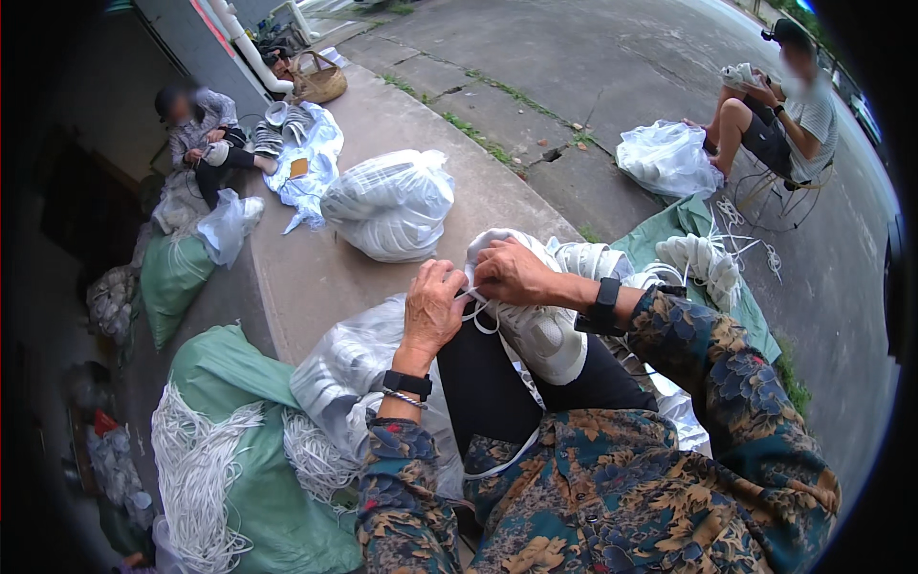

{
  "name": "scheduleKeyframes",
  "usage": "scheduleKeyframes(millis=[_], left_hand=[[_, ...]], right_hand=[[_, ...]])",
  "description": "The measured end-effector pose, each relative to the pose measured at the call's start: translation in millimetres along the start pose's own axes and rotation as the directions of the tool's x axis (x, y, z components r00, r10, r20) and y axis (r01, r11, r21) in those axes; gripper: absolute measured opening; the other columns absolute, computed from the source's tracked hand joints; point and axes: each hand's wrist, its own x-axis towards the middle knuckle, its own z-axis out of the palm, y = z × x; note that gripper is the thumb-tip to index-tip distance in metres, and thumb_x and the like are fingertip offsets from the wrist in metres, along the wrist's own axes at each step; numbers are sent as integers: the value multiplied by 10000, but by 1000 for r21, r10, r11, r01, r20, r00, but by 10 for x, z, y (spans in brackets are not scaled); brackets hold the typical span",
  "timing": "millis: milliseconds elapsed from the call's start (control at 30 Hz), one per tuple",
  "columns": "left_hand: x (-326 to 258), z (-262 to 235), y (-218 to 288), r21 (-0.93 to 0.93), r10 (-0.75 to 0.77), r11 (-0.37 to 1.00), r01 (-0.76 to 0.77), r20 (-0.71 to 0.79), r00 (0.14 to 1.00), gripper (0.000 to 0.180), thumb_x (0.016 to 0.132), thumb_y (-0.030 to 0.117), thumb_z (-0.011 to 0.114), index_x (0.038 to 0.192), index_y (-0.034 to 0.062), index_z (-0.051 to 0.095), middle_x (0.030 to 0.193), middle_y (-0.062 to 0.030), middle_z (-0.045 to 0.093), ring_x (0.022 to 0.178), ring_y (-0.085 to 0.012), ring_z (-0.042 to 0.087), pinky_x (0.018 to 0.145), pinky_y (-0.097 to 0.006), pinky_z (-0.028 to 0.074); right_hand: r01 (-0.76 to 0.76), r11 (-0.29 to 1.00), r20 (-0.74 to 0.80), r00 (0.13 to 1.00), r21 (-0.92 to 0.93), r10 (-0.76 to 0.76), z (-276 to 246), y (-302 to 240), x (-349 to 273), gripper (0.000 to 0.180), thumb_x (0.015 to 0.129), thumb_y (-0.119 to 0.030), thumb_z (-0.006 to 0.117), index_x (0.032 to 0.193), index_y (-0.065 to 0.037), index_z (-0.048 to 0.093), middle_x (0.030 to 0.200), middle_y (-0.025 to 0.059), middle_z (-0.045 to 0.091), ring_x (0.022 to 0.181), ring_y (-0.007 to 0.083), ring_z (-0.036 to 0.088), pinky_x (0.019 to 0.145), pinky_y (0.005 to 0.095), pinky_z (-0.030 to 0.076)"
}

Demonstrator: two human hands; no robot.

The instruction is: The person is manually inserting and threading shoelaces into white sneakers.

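Observation:
A white sneaker (552, 342) rests on my black-trousered lap, its toe toward me. My left hand (432, 308) is closed beside the shoe's opening, thumb and fingers pinched on a white shoelace (481, 317). On the upper part of the shoe, my right hand (513, 274) is also closed, its fingertips gripping the lace close to the left hand's. A loop of lace hangs between the hands. The fingers partly hide the eyelets. More white sneakers (590, 260) lie just beyond my right wrist.
White shoelaces (206, 478) drape over a green sack (229, 368) at my left. Bulging plastic bags (392, 206) sit ahead and beside me. A green sheet (669, 230) bears more shoes (703, 263) at right. Two seated people (206, 134), (798, 124) handle shoes farther off.

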Motion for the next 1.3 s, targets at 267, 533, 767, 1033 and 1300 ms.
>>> scheduleKeyframes(millis=[267,533,767,1033,1300], left_hand=[[-3,16,92,-285,-210,944,169,-119,971,336,694,31,622,1027,35,580,897,-124,582,771,-262,571,709,-359,463],[283,159,403,-726,-237,615,308,203,950,79,817,60,594,868,-1,600,679,-8,604,504,-17,466,459,-158,359],[243,-50,420,-871,-478,342,353,162,863,95,844,94,572,844,2,549,667,-72,614,458,-32,478,364,-140,306],[377,178,492,-722,-601,157,674,472,645,136,814,78,508,884,-28,556,570,-79,569,364,-100,476,301,-198,329],[436,233,487,-732,-531,-27,681,588,611,202,819,64,472,977,-50,527,606,-92,576,394,-138,511,332,-208,385]], right_hand=[[-129,991,-239,964,-28,119,-952,95,-78,72,700,-116,643,678,-72,590,702,61,546,715,219,512,704,355,388],[-311,675,40,922,669,386,-947,-55,-281,186,820,-195,639,793,-11,630,728,38,604,653,105,579,541,240,443],[-154,195,-41,675,968,736,-1379,293,-570,243,896,-257,528,796,-50,606,579,-32,506,481,56,457,433,190,366],[-436,555,117,848,709,518,-801,210,-679,296,913,-250,479,977,-7,635,602,-10,492,541,77,433,478,245,353],[-461,808,96,883,367,460,-653,51,-449,188,809,-93,442,915,14,555,803,178,589,788,306,564,685,392,432]])
